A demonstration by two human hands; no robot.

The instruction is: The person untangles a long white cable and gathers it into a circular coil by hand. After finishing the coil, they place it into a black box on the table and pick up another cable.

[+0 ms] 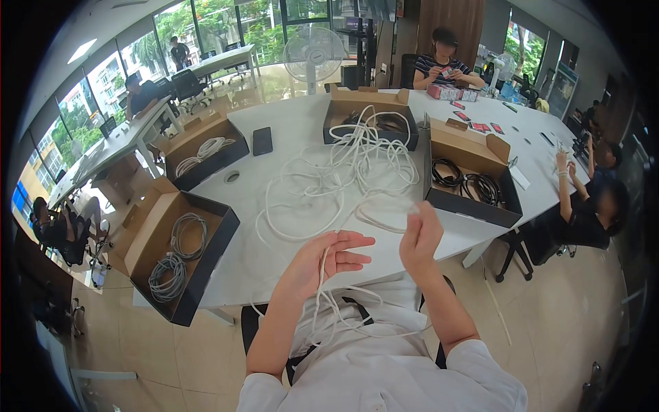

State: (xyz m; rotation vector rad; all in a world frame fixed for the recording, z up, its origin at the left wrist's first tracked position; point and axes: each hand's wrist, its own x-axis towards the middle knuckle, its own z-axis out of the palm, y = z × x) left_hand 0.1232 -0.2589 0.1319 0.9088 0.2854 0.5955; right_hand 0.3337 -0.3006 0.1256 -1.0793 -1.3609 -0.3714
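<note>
No text, brand, number or sign can be read anywhere in view. The small red packets (480, 127) and the pink box (446, 91) at the far end of the white table (288, 130) carry print, but it is too small and blurred to make out. Any marking on the white cable (357, 147) is likewise too fine to tell, and the same goes for the hub of the standing fan (314, 51)
</note>
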